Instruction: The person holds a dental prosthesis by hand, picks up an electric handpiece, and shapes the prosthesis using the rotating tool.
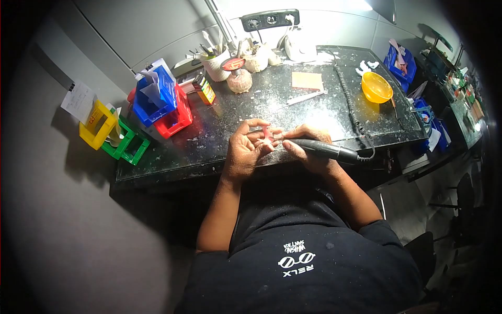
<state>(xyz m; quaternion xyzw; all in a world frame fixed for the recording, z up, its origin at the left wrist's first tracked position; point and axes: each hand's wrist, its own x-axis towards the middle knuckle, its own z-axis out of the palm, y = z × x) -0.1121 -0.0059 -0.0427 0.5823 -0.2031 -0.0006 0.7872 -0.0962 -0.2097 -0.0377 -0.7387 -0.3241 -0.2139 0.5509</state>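
Over the front edge of the bench, my left hand (246,149) is closed on a small pink piece that looks like a denture (267,134), held up between thumb and fingers. My right hand (312,144) grips a black rotary handpiece (327,150) like a pen. Its tip points left at the pink piece; whether the two touch is too small to tell. From the rear of the handpiece, a coiled black cord (349,99) runs back across the bench. White dust specks both hands and forearms.
The dark, dusty bench (251,112) carries an orange bowl (377,87), a tan rectangular sheet (307,80), a white pot of tools (215,64) and a round jar (239,80). Blue (157,97) and red bins (175,118) stand left, with yellow (99,125) and green bins (130,144) beyond.
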